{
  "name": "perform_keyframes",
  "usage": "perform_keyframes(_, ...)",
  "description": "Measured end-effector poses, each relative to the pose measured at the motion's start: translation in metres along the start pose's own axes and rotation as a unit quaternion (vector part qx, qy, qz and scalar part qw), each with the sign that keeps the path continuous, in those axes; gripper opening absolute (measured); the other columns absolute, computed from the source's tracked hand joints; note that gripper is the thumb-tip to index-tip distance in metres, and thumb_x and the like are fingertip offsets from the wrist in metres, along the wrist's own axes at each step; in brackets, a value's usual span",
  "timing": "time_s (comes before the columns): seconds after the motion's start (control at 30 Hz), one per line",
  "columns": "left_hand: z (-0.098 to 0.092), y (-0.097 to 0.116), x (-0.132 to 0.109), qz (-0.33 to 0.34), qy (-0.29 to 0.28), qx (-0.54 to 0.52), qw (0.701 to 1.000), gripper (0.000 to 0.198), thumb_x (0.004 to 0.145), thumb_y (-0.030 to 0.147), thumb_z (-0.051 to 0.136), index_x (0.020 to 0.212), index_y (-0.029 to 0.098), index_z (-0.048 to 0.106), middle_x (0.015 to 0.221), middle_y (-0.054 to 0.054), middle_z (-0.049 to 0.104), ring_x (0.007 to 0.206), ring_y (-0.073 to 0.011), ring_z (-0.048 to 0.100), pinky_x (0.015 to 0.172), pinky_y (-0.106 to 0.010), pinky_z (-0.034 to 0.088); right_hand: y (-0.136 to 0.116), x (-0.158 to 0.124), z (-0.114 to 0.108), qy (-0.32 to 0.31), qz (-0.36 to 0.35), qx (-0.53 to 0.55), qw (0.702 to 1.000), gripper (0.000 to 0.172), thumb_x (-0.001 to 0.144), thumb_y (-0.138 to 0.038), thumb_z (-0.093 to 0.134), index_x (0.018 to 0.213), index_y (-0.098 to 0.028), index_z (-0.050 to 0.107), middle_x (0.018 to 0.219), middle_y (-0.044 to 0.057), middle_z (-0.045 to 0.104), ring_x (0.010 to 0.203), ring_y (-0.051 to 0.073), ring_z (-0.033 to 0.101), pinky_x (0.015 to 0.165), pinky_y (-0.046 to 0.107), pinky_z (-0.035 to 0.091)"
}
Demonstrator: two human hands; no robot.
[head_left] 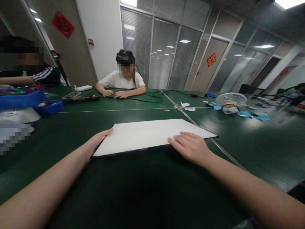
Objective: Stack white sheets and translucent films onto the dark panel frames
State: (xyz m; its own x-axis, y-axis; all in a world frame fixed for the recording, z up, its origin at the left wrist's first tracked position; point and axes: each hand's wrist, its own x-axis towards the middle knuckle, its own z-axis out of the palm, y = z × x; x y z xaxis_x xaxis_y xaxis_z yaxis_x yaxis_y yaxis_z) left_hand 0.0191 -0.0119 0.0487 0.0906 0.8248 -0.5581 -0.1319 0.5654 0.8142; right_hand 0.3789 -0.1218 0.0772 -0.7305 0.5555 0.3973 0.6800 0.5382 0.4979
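Note:
A flat white panel (143, 135) with a thin black edge lies in front of me, its face up. My left hand (101, 138) grips its left edge, thumb on top and the other fingers hidden beneath or behind. On the near right part of the panel rests my right hand (190, 148), palm down, with its fingers stretched over the white surface. Whether the panel touches the green table (133, 109) all along its underside cannot be seen.
Across the table sits a person (126, 74) in a white top; another person (45, 74) is at the left. Blue trays (21, 99) stand at the left. A white fan (231, 100), paper scraps (190, 109) and a black cable (154, 100) lie farther back.

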Motion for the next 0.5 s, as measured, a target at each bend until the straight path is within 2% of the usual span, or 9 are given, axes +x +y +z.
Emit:
perform_keyframes(0.1,-0.007,0.003,0.0,0.033,-0.166,-0.012,0.986,0.049,0.091,0.05,0.046,0.113,0.009,0.06,0.084,-0.019,0.073,0.059,-0.0246,0.07,0.051,-0.032,0.059,0.029,0.011,-0.039,0.009,0.039,-0.045,0.998,0.029,0.093,-0.02,0.043,0.109,-0.02,0.067,0.09,0.006,0.073,0.075,0.019,0.066,0.067,0.033,0.05)
perform_keyframes(0.2,-0.008,0.001,0.003,0.04,-0.269,0.019,0.962,0.058,0.092,0.057,0.035,0.112,0.008,0.06,0.099,-0.026,0.071,0.066,-0.0254,0.072,0.057,-0.033,0.059,0.065,0.032,-0.075,-0.012,0.096,-0.058,0.994,0.028,0.093,-0.03,0.045,0.108,-0.023,0.067,0.09,0.004,0.073,0.073,0.021,0.066,0.054,0.03,0.042)
perform_keyframes(0.27,-0.007,-0.003,0.006,0.039,-0.292,0.033,0.955,0.058,0.092,0.057,0.035,0.109,0.008,0.061,0.1,-0.026,0.071,0.067,-0.025,0.072,0.058,-0.032,0.058,0.093,0.051,-0.092,-0.051,0.114,-0.017,0.992,0.027,0.089,-0.035,0.051,0.109,-0.026,0.066,0.09,0.002,0.072,0.076,0.02,0.066,0.057,0.029,0.042)
perform_keyframes(0.33,-0.005,-0.008,0.009,0.042,-0.292,0.044,0.954,0.053,0.093,0.054,0.037,0.107,0.009,0.062,0.099,-0.024,0.072,0.068,-0.024,0.072,0.058,-0.031,0.058,0.122,0.068,-0.099,-0.093,0.146,0.04,0.984,0.028,0.084,-0.039,0.058,0.108,-0.027,0.068,0.084,0.001,0.071,0.074,0.019,0.065,0.063,0.03,0.044)
perform_keyframes(0.43,-0.004,-0.013,0.012,0.061,-0.28,0.045,0.957,0.046,0.095,0.048,0.038,0.105,0.01,0.062,0.096,-0.022,0.073,0.07,-0.0231,0.072,0.06,-0.03,0.059,0.166,0.082,-0.092,-0.16,0.218,0.122,0.955,0.035,0.078,-0.046,0.065,0.106,-0.025,0.069,0.082,0.0,0.07,0.077,0.02,0.065,0.071,0.031,0.047)
perform_keyframes(0.5,-0.005,-0.014,0.014,0.067,-0.282,0.041,0.956,0.044,0.096,0.045,0.037,0.105,0.01,0.062,0.095,-0.022,0.073,0.07,-0.0228,0.073,0.061,-0.03,0.059,0.193,0.079,-0.078,-0.215,0.283,0.156,0.921,0.038,0.073,-0.047,0.069,0.104,-0.024,0.07,0.082,0.0,0.07,0.078,0.02,0.065,0.074,0.032,0.048)
